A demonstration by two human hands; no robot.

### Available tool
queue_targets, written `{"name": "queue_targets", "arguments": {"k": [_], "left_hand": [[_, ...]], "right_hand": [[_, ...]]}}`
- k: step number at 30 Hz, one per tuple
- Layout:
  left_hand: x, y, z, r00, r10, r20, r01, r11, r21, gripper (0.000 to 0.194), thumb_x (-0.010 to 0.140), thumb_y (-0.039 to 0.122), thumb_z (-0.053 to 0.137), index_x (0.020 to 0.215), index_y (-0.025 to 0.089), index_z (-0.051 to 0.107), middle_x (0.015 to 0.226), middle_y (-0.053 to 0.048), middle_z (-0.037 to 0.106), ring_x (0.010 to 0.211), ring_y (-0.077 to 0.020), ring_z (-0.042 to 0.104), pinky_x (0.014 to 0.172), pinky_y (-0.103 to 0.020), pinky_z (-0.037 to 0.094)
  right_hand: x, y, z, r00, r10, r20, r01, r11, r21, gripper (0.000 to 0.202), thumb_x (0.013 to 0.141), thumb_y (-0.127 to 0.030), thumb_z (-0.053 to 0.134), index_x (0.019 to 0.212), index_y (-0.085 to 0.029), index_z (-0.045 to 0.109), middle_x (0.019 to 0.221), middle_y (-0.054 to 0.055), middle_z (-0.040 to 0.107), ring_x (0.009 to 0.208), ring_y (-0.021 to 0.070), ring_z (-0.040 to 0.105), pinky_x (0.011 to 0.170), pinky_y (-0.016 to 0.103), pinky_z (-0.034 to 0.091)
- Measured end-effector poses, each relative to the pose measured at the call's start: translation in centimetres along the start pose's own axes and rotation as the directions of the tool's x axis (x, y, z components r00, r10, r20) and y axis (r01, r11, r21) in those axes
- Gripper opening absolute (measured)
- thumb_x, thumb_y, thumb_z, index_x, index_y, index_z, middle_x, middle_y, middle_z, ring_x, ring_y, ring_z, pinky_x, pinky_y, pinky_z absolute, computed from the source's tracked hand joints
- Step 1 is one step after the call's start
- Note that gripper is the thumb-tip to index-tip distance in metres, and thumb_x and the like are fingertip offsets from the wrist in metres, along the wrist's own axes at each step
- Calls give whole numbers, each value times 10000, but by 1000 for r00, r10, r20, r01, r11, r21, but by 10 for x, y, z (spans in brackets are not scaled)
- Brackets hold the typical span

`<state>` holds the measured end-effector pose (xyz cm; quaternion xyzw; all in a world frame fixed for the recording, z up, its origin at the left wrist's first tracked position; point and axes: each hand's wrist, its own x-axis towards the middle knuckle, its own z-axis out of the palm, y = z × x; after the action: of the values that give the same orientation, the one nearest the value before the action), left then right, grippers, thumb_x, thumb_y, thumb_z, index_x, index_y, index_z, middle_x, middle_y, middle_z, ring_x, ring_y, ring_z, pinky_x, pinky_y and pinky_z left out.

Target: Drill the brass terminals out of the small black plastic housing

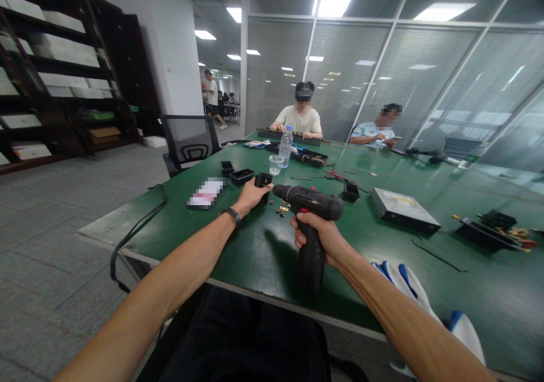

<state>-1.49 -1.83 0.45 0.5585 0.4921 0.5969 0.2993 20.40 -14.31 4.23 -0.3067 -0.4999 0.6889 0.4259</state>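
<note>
My right hand (314,232) is wrapped round the handle of a black cordless drill (314,200), its chuck pointing left. My left hand (250,196) grips a small black plastic box (264,181) just off the drill's tip. Whether the bit touches the box I cannot tell. Small brass-coloured metal parts (283,208) lie scattered on the table below the chuck. Two more black boxes, one nearer (242,176) and one farther (226,168), sit beyond my left hand. A phone (207,193) lies to the left of my wrist.
On the green table (178,240) stand a water bottle (285,147) and a clear plastic cup (276,165). A metal disc drive (403,211), black housings (488,233) and white-blue gloves (408,288) lie to the right. Two people sit across the table. A black cable (127,240) hangs over the left edge.
</note>
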Motion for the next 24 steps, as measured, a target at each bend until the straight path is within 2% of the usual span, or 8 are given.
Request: {"name": "queue_targets", "arguments": {"k": [24], "left_hand": [[2, -1, 1, 1000, -12, 1, 12, 1000, -9, 405, 667, 429, 756, 951, 149, 687, 923, -71, 707, 810, -188, 618, 776, -297, 464]], "right_hand": [[0, -1, 1, 1000, 5, 12, -5, 1000, -10, 186, 814, -316, 620, 706, -164, 628, 508, 11, 578, 425, 136, 517, 486, 282, 462]]}}
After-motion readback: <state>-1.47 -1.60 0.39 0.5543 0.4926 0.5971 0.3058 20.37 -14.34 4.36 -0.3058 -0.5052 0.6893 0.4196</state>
